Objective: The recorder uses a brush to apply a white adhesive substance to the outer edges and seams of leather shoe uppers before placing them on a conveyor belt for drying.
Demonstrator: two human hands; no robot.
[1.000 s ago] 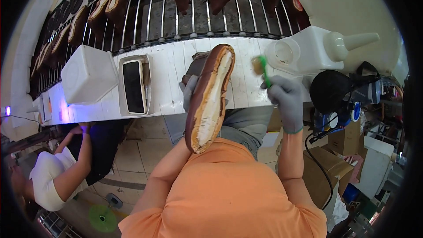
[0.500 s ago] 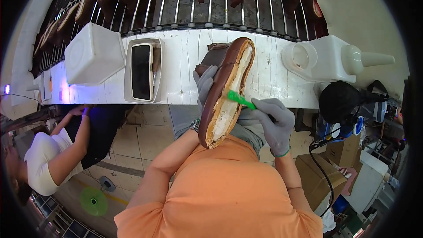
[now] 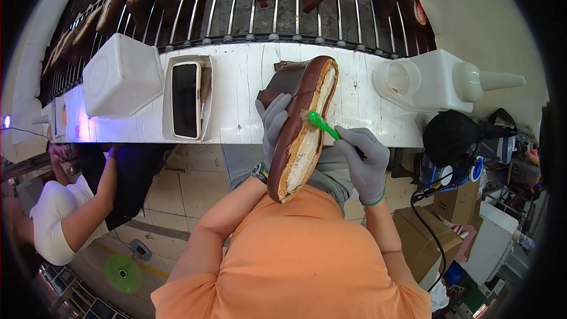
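A dark brown leather shoe [image 3: 291, 127] is tilted on its side, its pale underside [image 3: 303, 156] turned to the right and bordered by a tan edge. My gloved left hand [image 3: 274, 123] grips the upper from the left, fingers wrapped round it. In my gloved right hand [image 3: 364, 156] is a small green-handled brush [image 3: 323, 124], pinched between thumb and fingers. Its bristles touch the tan edge of the underside, about midway along the shoe. The toe end points down toward my orange shirt, and the rest of the shoe lies over the white bench [image 3: 239, 82].
Beyond the bench, a roller rack [image 3: 236, 6] carries several brown shoes. A white container [image 3: 123, 75] and a phone [image 3: 186, 100] in a shallow box stand left; a white bottle with a spout [image 3: 452, 80] and a round cup [image 3: 403, 78] stand right. Another person [image 3: 68, 212] sits at left.
The brush has moved up along the shoe, from the inner part of the underside to its left edge. The view has shifted slightly; my left hand keeps its hold.
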